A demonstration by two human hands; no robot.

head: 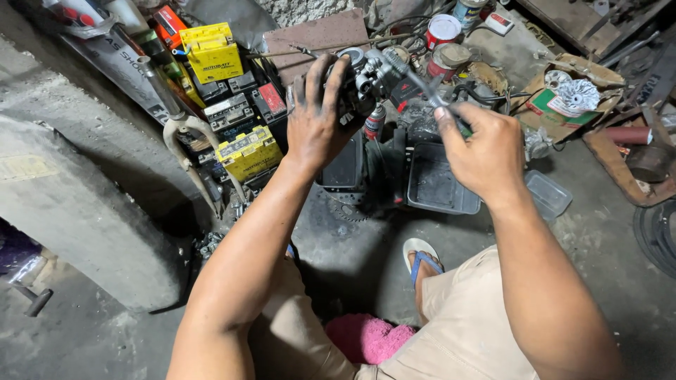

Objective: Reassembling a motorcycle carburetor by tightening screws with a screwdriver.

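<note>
Squatting on the workshop floor (366, 260), a person's grease-blackened left hand (317, 119) wrapped a small metal engine part (372, 79) held chest-high, steadying it while the right hand (479, 151) pinched a slim tool (429, 95) (tip blurred) against it above a black tray (440, 186).

A cluttered repair workshop: stacked batteries (236, 105), greasy parts tray (440, 186), oil-stained concrete floor (598, 239).
</note>
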